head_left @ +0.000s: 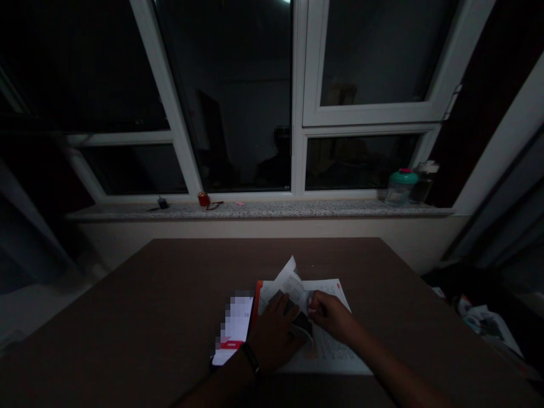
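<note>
An open book (pixel 334 287) with printed pages and an orange edge lies on the brown table. One of its pages (pixel 290 276) is lifted and curled, its corner standing up. My left hand (pixel 276 334), a dark band at the wrist, rests over the left part of the book with its fingers stretched out. On the right side, my right hand (pixel 334 317) is closed, thumb and fingers pinching the edge of the lifted page. Just left of the book, a phone (pixel 238 320) with a lit screen lies close to my left forearm, partly blurred out.
Beyond the table (pixel 191 272) runs a speckled windowsill (pixel 272 209). On it stand a green-lidded jar (pixel 399 187), a clear bottle (pixel 423 184), a small red jar (pixel 204 199) and a small dark bottle (pixel 162 202). Papers (pixel 488 323) lie at the right, beside the table.
</note>
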Demonstrator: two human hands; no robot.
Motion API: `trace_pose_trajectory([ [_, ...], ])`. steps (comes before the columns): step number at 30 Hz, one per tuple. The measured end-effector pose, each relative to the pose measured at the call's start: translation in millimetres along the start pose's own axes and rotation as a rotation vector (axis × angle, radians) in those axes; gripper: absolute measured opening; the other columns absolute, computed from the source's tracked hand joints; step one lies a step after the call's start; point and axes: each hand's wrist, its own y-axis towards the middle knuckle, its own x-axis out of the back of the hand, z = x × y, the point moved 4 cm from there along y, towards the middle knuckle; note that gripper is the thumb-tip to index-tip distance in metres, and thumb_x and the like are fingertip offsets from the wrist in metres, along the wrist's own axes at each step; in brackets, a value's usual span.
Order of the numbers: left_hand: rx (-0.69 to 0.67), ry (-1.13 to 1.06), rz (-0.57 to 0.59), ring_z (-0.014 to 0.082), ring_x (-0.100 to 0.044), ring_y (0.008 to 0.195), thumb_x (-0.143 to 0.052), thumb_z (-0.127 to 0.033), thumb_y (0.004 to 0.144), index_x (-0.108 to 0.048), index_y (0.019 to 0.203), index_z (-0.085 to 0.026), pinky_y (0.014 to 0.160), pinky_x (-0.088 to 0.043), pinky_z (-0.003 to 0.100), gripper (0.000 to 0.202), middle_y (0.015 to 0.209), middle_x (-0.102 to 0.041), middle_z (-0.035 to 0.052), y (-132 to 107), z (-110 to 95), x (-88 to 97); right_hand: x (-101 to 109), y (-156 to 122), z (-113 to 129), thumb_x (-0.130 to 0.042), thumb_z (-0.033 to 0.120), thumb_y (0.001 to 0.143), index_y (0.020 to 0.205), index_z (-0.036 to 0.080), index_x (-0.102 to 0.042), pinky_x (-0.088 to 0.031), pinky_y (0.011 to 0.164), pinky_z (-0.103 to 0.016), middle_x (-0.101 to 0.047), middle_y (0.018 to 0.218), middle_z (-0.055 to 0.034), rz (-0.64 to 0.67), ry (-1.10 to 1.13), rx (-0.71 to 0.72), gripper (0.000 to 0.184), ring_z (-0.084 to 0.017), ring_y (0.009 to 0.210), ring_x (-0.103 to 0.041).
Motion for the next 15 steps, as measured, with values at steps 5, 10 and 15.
trace_pose_trajectory([
  [5,0.010,0.002,0.019,0.0349,-0.028,0.139,-0.072,-0.039,0.081,-0.051,0.132,-0.023,0.111,-0.029,0.053,0.057,0.148,-0.038,0.0126,1,-3,3.3,-2,-4,0,-0.061,0.013,0.077,0.075,0.021,-0.049,-0.035,0.057,-0.021,-0.058,0.073,0.0032,0.059,0.001,0.015,0.015,-0.014,0.064,-0.052],
  [10,0.027,0.010,0.037,0.0354,-0.028,0.139,-0.072,-0.036,0.081,-0.050,0.133,-0.022,0.111,-0.028,0.054,0.058,0.149,-0.037,0.0133,1,-4,3.9,1,5,-1,-0.057,0.011,0.078,0.076,0.021,-0.047,-0.037,0.061,-0.022,-0.059,0.075,0.0019,-0.044,-0.022,0.030,0.014,-0.014,0.067,-0.052],
  [15,-0.020,0.011,0.015,0.0348,-0.027,0.140,-0.068,-0.033,0.082,-0.049,0.133,-0.020,0.111,-0.028,0.054,0.056,0.150,-0.037,0.0125,1,-2,1.9,0,3,0,-0.060,0.013,0.076,0.074,0.021,-0.048,-0.034,0.056,-0.021,-0.055,0.069,0.0039,-0.006,-0.028,0.005,0.014,-0.013,0.062,-0.050],
])
